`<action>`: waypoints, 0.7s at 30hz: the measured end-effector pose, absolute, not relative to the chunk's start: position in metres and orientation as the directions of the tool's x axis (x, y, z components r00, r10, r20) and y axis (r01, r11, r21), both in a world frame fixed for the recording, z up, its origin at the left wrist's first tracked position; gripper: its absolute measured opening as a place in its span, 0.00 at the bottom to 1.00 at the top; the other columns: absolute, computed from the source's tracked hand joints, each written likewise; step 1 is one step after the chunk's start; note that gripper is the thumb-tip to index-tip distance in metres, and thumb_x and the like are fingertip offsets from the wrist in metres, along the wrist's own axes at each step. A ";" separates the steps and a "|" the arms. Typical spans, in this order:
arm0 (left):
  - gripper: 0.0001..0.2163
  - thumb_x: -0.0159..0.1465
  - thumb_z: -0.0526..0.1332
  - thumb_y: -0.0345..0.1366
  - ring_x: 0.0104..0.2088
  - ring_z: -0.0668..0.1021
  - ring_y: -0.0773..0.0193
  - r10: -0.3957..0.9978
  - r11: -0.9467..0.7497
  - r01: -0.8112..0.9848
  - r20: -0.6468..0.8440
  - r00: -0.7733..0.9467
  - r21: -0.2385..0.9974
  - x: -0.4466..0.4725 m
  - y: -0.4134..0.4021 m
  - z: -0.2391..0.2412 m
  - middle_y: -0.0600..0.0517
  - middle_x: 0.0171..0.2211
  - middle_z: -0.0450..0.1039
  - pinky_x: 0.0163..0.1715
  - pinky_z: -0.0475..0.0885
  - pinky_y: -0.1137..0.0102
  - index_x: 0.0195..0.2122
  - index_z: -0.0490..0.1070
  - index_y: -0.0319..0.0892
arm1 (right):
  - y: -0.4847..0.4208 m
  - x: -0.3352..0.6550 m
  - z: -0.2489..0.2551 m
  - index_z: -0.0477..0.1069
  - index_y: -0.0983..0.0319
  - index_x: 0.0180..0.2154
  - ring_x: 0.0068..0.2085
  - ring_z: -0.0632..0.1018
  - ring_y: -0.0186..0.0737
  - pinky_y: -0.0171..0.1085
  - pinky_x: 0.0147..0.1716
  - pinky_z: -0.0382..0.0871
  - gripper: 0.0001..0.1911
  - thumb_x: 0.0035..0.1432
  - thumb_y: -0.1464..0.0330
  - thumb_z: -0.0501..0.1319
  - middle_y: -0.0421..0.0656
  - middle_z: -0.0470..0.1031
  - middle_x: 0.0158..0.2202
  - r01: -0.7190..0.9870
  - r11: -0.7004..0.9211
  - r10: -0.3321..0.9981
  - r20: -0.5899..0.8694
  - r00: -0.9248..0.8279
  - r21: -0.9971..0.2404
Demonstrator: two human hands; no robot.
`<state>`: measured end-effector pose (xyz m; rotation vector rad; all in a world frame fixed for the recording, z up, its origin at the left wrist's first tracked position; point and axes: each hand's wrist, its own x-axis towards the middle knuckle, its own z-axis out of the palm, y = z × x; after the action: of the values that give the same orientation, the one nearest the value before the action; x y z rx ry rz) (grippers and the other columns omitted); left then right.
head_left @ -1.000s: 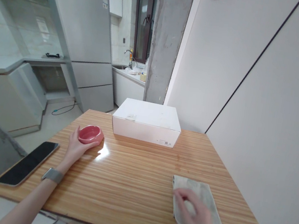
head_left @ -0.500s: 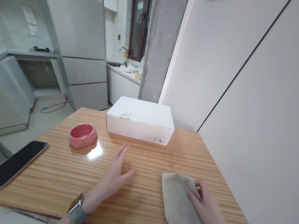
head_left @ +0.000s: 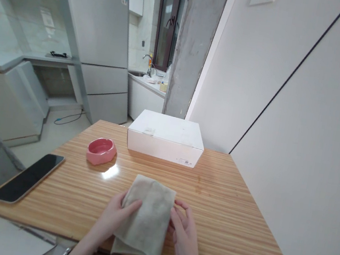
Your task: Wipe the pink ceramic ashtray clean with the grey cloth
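Observation:
A folded beige cloth (head_left: 146, 217) lies at the near middle of the wooden table (head_left: 232, 225). My left hand (head_left: 114, 216) holds its left edge, thumb on top and fingers tucked beneath. My right hand (head_left: 183, 230) touches the cloth's right edge with curled fingers. A pink bowl (head_left: 101, 151) stands further back on the left, apart from both hands.
A white box (head_left: 166, 137) sits at the table's far middle. A black phone (head_left: 28, 177) lies near the left edge. A white wall runs along the right side. A grey fridge (head_left: 96, 41) and kitchen counters stand beyond the table.
My left hand left the pink bowl and came to the near middle. The cloth slid from the right side to the centre, and both hands now hold its edges.

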<state>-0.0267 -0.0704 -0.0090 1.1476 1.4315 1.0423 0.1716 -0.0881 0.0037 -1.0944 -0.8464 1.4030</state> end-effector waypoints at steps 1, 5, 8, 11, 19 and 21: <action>0.22 0.53 0.65 0.50 0.43 0.79 0.49 0.986 0.143 0.224 -0.118 -0.121 0.964 -0.045 -0.069 -0.010 0.46 0.39 0.80 0.43 0.74 0.63 0.41 0.75 0.38 | -0.086 0.169 0.000 0.66 0.57 0.41 0.39 0.82 0.49 0.46 0.38 0.76 0.26 0.46 0.51 0.69 0.49 0.81 0.42 -0.345 -0.138 0.989 -0.149 0.007 -0.928; 0.21 0.54 0.61 0.50 0.40 0.80 0.47 0.967 0.210 0.521 -0.098 -0.234 0.828 -0.119 -0.064 -0.010 0.46 0.37 0.81 0.40 0.73 0.62 0.40 0.76 0.38 | -0.082 0.166 -0.012 0.70 0.59 0.37 0.38 0.83 0.50 0.49 0.42 0.76 0.24 0.46 0.50 0.69 0.51 0.82 0.39 -0.308 -0.091 0.996 -0.094 -0.007 -0.947; 0.22 0.54 0.61 0.52 0.42 0.79 0.45 0.931 0.297 0.706 -0.031 -0.363 0.643 -0.166 -0.063 -0.008 0.46 0.37 0.80 0.41 0.71 0.61 0.41 0.75 0.40 | -0.083 0.169 -0.019 0.72 0.60 0.36 0.37 0.83 0.51 0.50 0.43 0.75 0.22 0.48 0.50 0.68 0.49 0.83 0.33 -0.231 -0.042 0.999 -0.048 0.024 -0.972; 0.24 0.54 0.59 0.54 0.43 0.79 0.43 0.869 0.419 0.758 0.022 -0.495 0.500 -0.200 -0.063 -0.005 0.45 0.37 0.79 0.40 0.71 0.60 0.45 0.74 0.43 | -0.085 0.173 -0.024 0.72 0.60 0.40 0.38 0.83 0.51 0.50 0.44 0.75 0.23 0.51 0.50 0.66 0.48 0.82 0.32 -0.177 -0.032 0.997 -0.043 0.061 -0.984; 0.29 0.59 0.53 0.54 0.47 0.75 0.38 0.768 0.466 0.837 0.338 -0.544 0.289 -0.201 -0.072 -0.006 0.37 0.47 0.72 0.46 0.70 0.50 0.56 0.66 0.40 | -0.084 0.176 -0.031 0.73 0.60 0.37 0.35 0.82 0.47 0.46 0.41 0.77 0.21 0.51 0.50 0.66 0.46 0.82 0.31 -0.144 0.011 0.990 -0.009 0.139 -0.989; 0.25 0.62 0.51 0.51 0.53 0.71 0.39 0.723 0.366 0.884 0.509 -0.467 0.290 -0.178 -0.072 -0.007 0.40 0.52 0.68 0.52 0.66 0.48 0.55 0.68 0.42 | -0.084 0.174 -0.033 0.74 0.60 0.35 0.35 0.82 0.47 0.45 0.40 0.77 0.20 0.52 0.51 0.66 0.47 0.81 0.32 -0.120 0.025 0.992 0.010 0.127 -0.992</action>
<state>-0.1783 -0.0716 -0.0068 1.7208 2.8298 0.9372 0.1739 -0.0836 -0.0329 -1.1647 -1.0361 1.1585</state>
